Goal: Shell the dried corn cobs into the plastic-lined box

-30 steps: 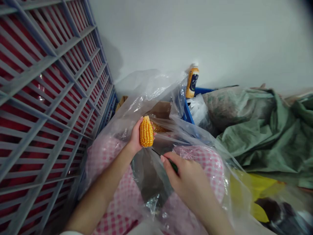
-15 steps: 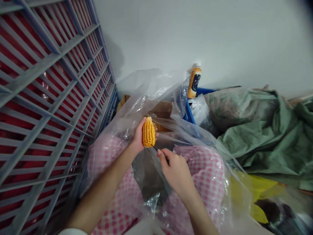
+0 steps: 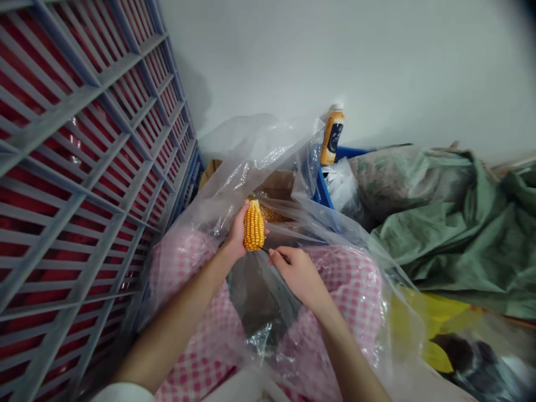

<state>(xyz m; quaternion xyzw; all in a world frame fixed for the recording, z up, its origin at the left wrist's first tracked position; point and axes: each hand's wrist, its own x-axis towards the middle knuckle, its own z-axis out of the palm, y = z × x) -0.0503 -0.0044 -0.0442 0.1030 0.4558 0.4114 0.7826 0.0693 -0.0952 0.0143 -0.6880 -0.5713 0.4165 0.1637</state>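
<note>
One pale wall [image 3: 377, 61], slatted crate [image 3: 104, 142], clear plastic [image 3: 259, 134] over checked lap [image 3: 354, 276], left fingers [image 3: 243, 214] grasping corncob [image 3: 253, 226], right fingers [image 3: 277, 259] gripping thin tool [image 3: 264, 249]

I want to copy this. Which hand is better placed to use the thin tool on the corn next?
Probably the right hand: it holds the thin tool, its tip at the lower end of the corn. The left hand is busy holding the corn.
</note>
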